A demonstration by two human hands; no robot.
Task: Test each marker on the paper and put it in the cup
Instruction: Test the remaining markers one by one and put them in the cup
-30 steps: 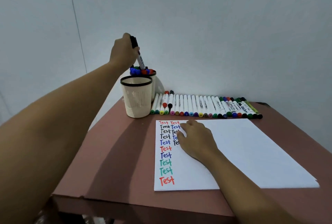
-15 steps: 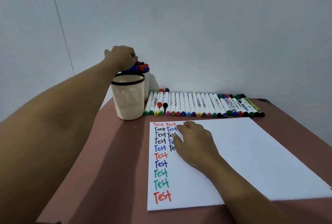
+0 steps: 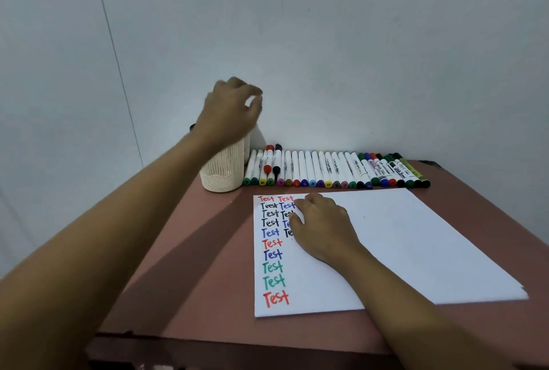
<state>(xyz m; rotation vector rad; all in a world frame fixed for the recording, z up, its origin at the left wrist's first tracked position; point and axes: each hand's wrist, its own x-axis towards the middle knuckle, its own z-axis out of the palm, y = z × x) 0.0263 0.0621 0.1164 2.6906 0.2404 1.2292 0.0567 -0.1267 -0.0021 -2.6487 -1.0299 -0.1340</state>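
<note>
Matte brown tabletop point(image 3: 193, 251): right hand point(image 3: 323, 227) flat on smooth paper point(image 3: 416, 236); blurred left hand point(image 3: 228, 114), grip unclear.

L arm extended toward far left, forearm angled upward; L hand point(image 3: 230, 111) raised, fingers loosely curled, nothing seen in grasp, motion-blurred. R arm enters from near right; R hand point(image 3: 322, 227) rests palm-down, fingers relaxed.

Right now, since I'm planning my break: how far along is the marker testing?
Done: the paper carries one column of coloured "Test" words and a second begun. In hand: no marker that I can see; the blurred left hand hovers above the mesh cup, the right hand rests on the paper. Left: a long row of markers lies behind the paper, so much remains.
</note>
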